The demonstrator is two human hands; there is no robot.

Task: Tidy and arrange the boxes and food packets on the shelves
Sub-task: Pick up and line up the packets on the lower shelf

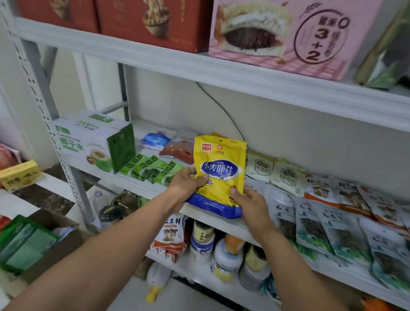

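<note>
**Yellow packet held upright at middle shelf, both hands on it**

Nearest, lower left: open cardboard box (51, 228) with green packets (17, 243) sticking out. Left hand (186, 182) gripped the yellow packet (219, 164) by its left edge, thumb on the front. Right hand (249, 206) held its lower right corner, thumb on the front. The packet stood upright, its bottom at the front lip of the middle shelf (220, 223). Green seaweed packets (153, 169) and a coconut water box (88, 145) lay to its left, beige packets (274, 171) to its right. Top shelf: red boxes (147, 6) and a pink cake box (284, 30).
</note>
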